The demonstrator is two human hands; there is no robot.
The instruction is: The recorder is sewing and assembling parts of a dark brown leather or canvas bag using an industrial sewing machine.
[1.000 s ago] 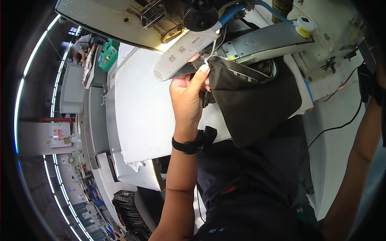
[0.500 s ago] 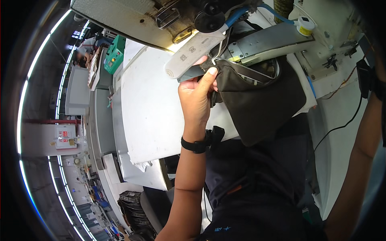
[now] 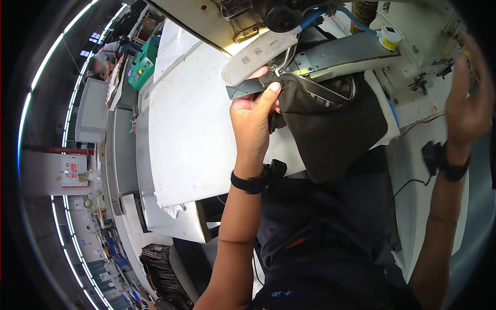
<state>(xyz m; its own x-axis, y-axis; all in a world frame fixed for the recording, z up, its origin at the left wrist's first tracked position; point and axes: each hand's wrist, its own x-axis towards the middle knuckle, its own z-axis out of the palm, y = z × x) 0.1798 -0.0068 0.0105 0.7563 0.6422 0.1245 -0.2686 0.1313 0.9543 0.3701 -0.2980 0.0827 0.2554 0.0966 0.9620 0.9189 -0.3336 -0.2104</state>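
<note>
My left hand (image 3: 254, 111) pinches the edge of a dark brown fabric bag (image 3: 336, 129) between thumb and fingers, beside one end of its metal zipper (image 3: 320, 88). The zipper gapes and shows a lighter lining. The bag hangs below the grey metal arm (image 3: 346, 54) of a sewing machine (image 3: 248, 23); whether it is slipped over that arm I cannot tell. A grey tab (image 3: 240, 90) sticks out at my left fingers, under a long pale plastic lamp (image 3: 258, 57). At the far right my right hand (image 3: 467, 103) is raised beside the machine body, fingers stretched out, slightly blurred, holding nothing visible.
A white worktable (image 3: 191, 124) spreads to the left of the bag. A blue hose (image 3: 356, 21) runs to a small white fitting (image 3: 389, 37). Further left are a green box (image 3: 144, 64), a seated person (image 3: 101, 64) and a stack of dark fabric (image 3: 157, 268).
My right hand has risen into view at the right edge, up beside the machine. My left hand keeps its pinch on the bag. The view has shifted slightly.
</note>
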